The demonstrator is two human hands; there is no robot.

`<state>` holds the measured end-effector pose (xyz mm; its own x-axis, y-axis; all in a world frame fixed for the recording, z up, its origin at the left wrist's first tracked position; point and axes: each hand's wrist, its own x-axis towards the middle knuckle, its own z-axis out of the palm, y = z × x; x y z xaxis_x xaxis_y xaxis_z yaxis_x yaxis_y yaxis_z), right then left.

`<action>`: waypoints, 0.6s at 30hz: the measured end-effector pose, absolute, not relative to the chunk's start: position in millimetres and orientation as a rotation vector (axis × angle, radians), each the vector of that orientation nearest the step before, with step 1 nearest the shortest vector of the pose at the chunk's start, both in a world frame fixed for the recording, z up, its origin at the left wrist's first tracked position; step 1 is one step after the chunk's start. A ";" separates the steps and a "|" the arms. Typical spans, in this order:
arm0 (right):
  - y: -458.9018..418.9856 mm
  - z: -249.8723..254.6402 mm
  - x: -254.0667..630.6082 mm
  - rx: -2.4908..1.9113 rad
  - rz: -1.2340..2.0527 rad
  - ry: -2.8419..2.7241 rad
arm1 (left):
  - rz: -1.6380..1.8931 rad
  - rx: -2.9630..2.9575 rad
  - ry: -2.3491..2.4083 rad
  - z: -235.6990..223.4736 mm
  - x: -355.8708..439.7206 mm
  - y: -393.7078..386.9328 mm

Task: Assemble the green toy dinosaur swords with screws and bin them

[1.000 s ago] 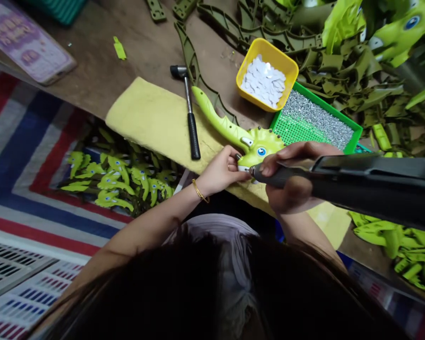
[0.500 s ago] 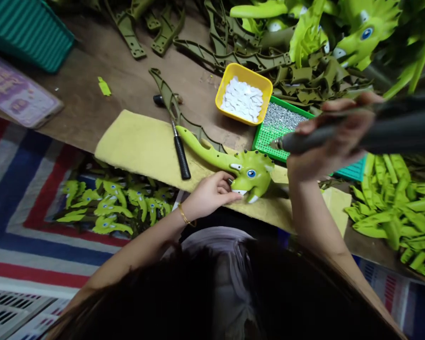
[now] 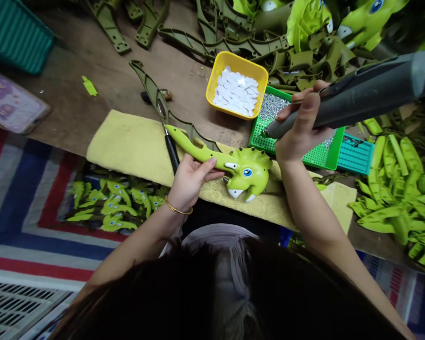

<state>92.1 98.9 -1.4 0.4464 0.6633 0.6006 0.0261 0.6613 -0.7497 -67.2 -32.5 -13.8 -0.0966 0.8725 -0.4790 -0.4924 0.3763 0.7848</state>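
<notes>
A lime-green toy dinosaur [image 3: 248,172] with a long neck lies on a yellow foam pad [image 3: 134,146] at the table's near edge. My left hand [image 3: 189,179] grips its neck, fingers closed around it. My right hand [image 3: 299,127] is wrapped round a grey electric screwdriver [image 3: 357,97]. The tool's tip points down at a green tray of small silver screws [image 3: 274,106], just right of the dinosaur's head.
A yellow tub of white discs [image 3: 237,89] stands behind the pad. A hammer [image 3: 170,146] lies beside the dinosaur's neck. Olive plastic frames [image 3: 233,45] and green toy parts [image 3: 396,189] crowd the table's back and right. More green dinosaurs [image 3: 116,205] lie below the table.
My right hand lifted the screwdriver off the dinosaur's head and swung it over to the screw tray. My left hand slid from the head to the neck.
</notes>
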 end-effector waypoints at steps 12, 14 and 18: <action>41.3 57.3 89.9 -0.672 0.670 -1.147 | 1.175 0.340 1.118 -14.1 -50.2 -33.6; 22.2 60.3 87.4 -0.686 0.718 -1.243 | 1.176 0.336 1.111 -15.6 -47.1 -33.3; 6.5 52.9 85.8 -0.723 0.630 -1.364 | 1.163 0.364 1.110 -19.4 -47.3 -32.9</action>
<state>85.8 6.5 52.9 0.1097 0.7649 0.6348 0.0130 0.6375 -0.7703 -47.3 -32.9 -19.4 -0.0248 0.8636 -0.5035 -0.5430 0.4112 0.7321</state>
